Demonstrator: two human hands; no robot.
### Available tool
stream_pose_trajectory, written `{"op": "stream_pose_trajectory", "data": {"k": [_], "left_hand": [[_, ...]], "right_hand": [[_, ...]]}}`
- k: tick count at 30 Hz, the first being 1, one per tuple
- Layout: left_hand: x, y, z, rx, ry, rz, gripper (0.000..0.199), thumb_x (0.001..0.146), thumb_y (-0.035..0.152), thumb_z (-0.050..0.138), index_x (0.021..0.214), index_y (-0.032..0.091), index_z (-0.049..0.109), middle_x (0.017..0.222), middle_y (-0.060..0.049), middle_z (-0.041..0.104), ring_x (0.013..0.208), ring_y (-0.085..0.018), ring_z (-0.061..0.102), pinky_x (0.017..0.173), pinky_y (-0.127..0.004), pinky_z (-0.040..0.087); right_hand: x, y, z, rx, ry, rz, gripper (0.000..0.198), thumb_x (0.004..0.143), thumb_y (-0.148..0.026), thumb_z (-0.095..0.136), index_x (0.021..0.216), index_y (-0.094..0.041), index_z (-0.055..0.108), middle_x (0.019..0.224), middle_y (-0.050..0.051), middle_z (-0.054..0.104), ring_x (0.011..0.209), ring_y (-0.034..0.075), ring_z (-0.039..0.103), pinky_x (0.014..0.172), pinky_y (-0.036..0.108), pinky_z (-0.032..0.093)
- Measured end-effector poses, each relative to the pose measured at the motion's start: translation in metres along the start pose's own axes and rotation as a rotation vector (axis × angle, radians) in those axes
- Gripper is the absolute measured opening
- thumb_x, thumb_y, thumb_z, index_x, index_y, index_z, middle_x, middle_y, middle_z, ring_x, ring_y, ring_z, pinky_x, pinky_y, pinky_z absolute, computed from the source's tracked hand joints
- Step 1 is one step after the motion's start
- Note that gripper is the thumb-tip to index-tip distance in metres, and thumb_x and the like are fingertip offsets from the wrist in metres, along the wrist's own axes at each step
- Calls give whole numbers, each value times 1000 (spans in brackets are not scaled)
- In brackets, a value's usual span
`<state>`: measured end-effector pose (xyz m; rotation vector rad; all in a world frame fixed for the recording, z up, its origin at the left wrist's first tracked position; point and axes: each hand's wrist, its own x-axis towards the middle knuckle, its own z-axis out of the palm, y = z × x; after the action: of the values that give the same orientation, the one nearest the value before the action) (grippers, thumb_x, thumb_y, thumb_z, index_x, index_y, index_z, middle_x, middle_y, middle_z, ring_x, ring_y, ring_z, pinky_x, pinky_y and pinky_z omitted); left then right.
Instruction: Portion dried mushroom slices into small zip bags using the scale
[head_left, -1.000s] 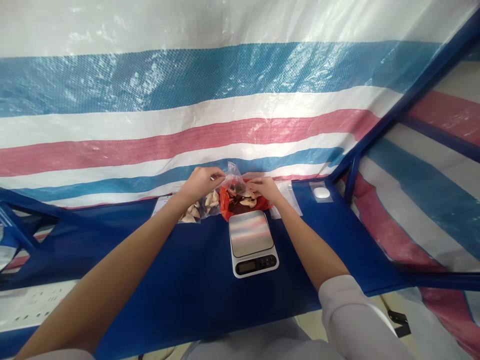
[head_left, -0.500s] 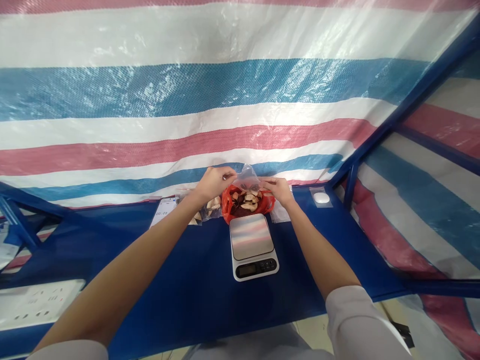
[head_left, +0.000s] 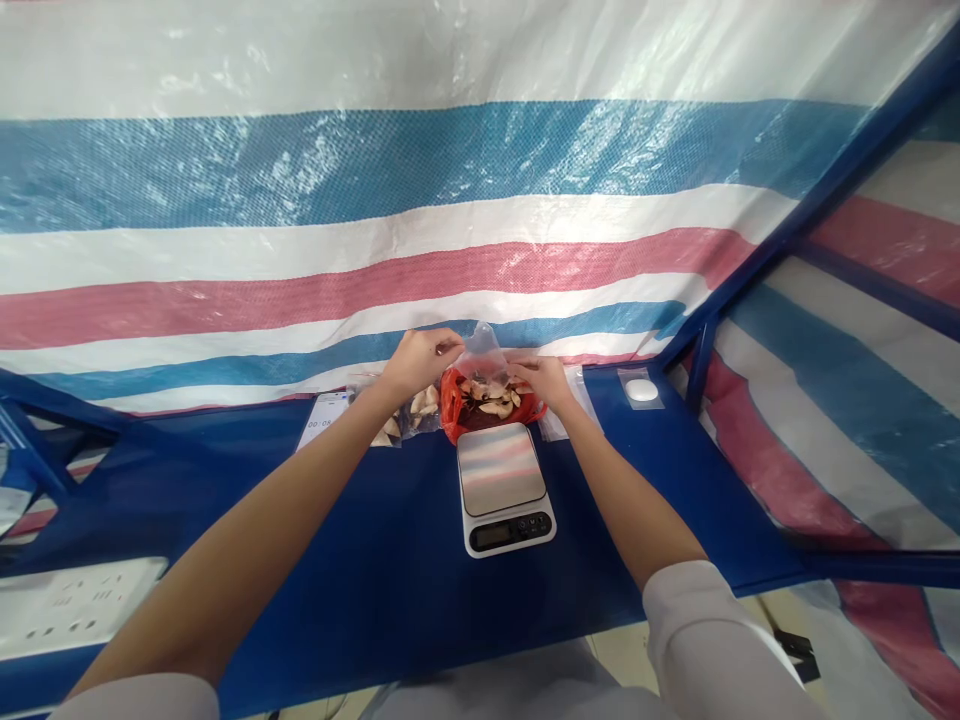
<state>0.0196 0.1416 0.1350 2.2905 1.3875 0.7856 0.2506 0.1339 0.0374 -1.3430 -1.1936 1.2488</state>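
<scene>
A clear plastic bag (head_left: 482,345) is stretched between my two hands, above an open red plastic bag (head_left: 451,408). Dried slices (head_left: 495,400), pale with some dark pieces, fill the red bag. My left hand (head_left: 421,358) pinches the clear bag at its left edge, fingers closed. At the other edge, my right hand (head_left: 546,380) has its fingers closed on the same bag, low over the slices. Just in front of the red bag stands a kitchen scale (head_left: 504,485) with a bare metal plate; its display looks dark.
Small clear bags of pale slices (head_left: 424,405) lie left of the red bag, beside a phone (head_left: 324,415) showing a timer. Flat clear bags (head_left: 555,425) lie on the right. Farther right is a white mouse (head_left: 640,390). A power strip (head_left: 82,605) sits front left. Striped sheeting (head_left: 375,260) rises behind.
Both hands have shifted slightly left with the clear bag in the picture. My right hand has moved in closer to the slices and the left hand. The scale has not visibly changed.
</scene>
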Motion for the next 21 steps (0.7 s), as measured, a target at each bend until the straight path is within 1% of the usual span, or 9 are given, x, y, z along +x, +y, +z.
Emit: {"op": "stream_pose_trajectory", "data": {"k": [5, 9, 12, 14, 18, 21], "left_hand": [[-1, -4, -4, 1, -19, -4, 20, 84, 33, 57, 82, 20, 73, 86, -4, 77, 76, -17, 66, 77, -28, 49], [-3, -7, -5, 27, -23, -12, 22, 85, 34, 57, 84, 21, 74, 87, -4, 77, 78, -19, 67, 78, -28, 48], [-5, -8, -7, 70, -25, -9, 25, 86, 37, 56, 82, 21, 74, 84, -4, 77, 76, -19, 67, 76, -28, 48], [-6, -9, -7, 87, -23, -7, 26, 87, 37, 54, 82, 21, 74, 82, -4, 76, 74, -18, 66, 76, -27, 47], [-6, -10, -4, 103, -16, 12, 27, 87, 35, 51, 83, 20, 73, 82, -4, 76, 71, -17, 64, 75, -27, 47], [-4, -11, -1, 96, -13, 25, 28, 87, 37, 51, 82, 20, 73, 83, -5, 76, 71, -17, 63, 74, -28, 46]], "right_hand": [[1, 1, 8, -3, -33, -39, 19, 78, -32, 72, 88, -18, 78, 88, 5, 79, 75, 22, 74, 64, 30, 62], [2, 4, 10, 29, 26, -24, 20, 76, -34, 74, 89, -19, 78, 84, 4, 78, 73, 20, 72, 63, 29, 61], [1, 5, 9, 91, 57, 6, 26, 73, -37, 76, 90, -18, 77, 81, 4, 77, 73, 20, 71, 65, 30, 61], [0, 5, 8, 98, 66, 3, 29, 72, -40, 77, 91, -18, 77, 82, 4, 77, 75, 20, 71, 65, 30, 60], [-3, 6, 12, 113, 29, -26, 34, 70, -43, 78, 93, -18, 77, 87, 5, 78, 81, 22, 72, 62, 28, 59], [-4, 7, 17, 189, -20, -4, 32, 69, -38, 79, 93, -18, 78, 87, 5, 78, 80, 21, 72, 61, 26, 59]]}}
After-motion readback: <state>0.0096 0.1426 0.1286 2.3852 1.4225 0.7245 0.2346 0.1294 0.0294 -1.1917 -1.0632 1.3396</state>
